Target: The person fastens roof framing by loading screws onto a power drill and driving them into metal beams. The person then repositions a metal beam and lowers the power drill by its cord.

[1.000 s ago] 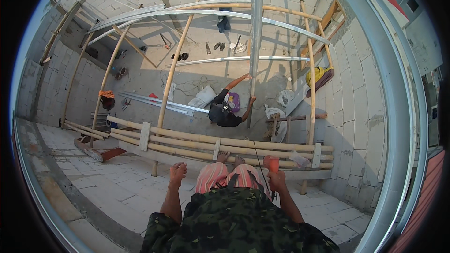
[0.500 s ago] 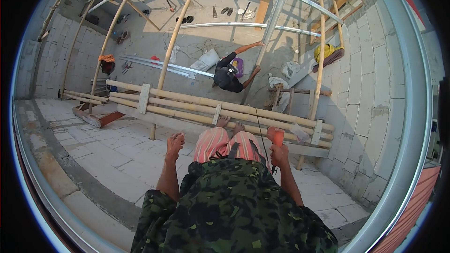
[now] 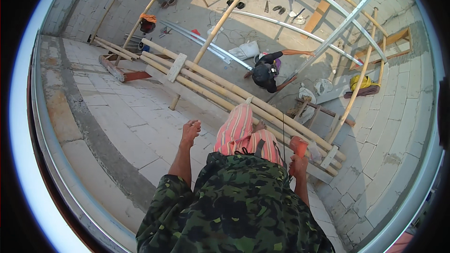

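Observation:
My right hand (image 3: 298,165) grips the handle of an orange-red corded power drill (image 3: 298,146), its nose pointing forward over the bamboo. A thin dark line, probably its cord, (image 3: 283,129) runs up beside it. My left hand (image 3: 191,132) is raised in the air left of my legs, its fingers loosely bent and apart with nothing in them. Beneath me several bamboo poles (image 3: 206,78) form a scaffold walkway, crossed by short wooden cleats (image 3: 176,68). My left leg is stepped forward onto the poles; one bare foot shows between my legs.
Down on the floor a co-worker (image 3: 265,72) in dark clothes reaches toward a long, leaning metal channel (image 3: 344,26). A curved metal rail (image 3: 286,27) and upright bamboo poles (image 3: 228,16) stand ahead. Block walls (image 3: 379,126) rise on the right. Metal strips (image 3: 199,42) lie on the floor.
My view has turned to the left, so the scene sits tilted and farther right. My left leg has moved forward along the poles. The co-worker's upper hand has come off the metal channel or slid along it.

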Demonstrator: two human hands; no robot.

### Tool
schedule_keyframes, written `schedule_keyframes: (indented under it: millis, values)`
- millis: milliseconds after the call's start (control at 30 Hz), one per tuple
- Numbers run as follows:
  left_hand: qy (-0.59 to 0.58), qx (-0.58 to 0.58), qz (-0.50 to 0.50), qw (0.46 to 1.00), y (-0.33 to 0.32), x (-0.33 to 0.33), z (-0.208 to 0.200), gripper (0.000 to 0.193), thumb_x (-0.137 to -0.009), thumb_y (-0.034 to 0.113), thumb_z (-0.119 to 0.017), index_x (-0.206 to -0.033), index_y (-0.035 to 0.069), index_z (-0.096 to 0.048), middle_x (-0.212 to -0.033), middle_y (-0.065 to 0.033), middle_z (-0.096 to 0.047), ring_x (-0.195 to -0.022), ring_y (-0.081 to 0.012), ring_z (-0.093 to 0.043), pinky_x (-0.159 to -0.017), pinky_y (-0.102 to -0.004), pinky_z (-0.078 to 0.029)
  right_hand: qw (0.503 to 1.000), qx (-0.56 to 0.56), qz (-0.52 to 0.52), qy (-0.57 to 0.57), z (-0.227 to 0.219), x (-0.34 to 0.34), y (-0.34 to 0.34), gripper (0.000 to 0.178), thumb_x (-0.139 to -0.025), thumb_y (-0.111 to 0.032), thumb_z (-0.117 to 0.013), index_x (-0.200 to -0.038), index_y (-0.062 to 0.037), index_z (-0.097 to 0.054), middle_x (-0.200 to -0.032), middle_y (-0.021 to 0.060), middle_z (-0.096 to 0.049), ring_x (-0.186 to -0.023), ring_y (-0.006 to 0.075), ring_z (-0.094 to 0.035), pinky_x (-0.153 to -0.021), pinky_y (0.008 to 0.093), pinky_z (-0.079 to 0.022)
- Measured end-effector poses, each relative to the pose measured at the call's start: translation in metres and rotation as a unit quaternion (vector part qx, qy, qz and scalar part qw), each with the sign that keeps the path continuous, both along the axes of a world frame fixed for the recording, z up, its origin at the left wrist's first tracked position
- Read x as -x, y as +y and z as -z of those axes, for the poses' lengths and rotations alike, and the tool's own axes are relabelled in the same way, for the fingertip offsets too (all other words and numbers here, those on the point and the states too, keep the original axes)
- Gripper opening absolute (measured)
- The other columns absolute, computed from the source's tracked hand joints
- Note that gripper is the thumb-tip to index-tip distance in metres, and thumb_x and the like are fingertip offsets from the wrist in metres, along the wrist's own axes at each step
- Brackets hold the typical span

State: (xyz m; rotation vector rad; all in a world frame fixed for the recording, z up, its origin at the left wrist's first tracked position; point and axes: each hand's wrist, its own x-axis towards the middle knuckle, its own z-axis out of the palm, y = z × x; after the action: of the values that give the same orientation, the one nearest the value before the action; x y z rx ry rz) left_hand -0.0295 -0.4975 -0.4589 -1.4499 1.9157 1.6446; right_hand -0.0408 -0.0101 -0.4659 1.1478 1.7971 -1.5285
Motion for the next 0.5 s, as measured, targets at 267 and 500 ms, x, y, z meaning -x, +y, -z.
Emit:
schedule_keyframes:
  millis: [267,500]
  values:
    - [-0.021,0.004,0.008,1.000,-0.019,-0.005,-0.006,0.041,-0.084,0.031,-0.065,-0.114,0.003,-0.062,-0.083,-0.0027,-0.061,-0.073,-0.0120,-0.058,-0.062,-0.0277,-0.046,1.000,-0.001,-0.026,0.006,0.007,0.015,-0.009,0.018,-0.071,-0.014,-0.061,-0.084,-0.0032,-0.054,-0.057,0.0056,-0.050,-0.044,0.0178,-0.051,-0.039,0.0341,-0.040]
    - [-0.081,0.012,0.095,0.992,-0.065,0.029,-0.006,0.048,-0.084,0.034,-0.065,-0.120,0.002,-0.059,-0.086,-0.0053,-0.062,-0.075,-0.0139,-0.059,-0.064,-0.0298,-0.048,0.998,-0.029,0.062,0.008,0.009,0.014,-0.041,0.016,-0.072,-0.012,-0.061,-0.082,-0.0021,-0.055,-0.056,0.0061,-0.050,-0.045,0.0176,-0.052,-0.039,0.0342,-0.039]
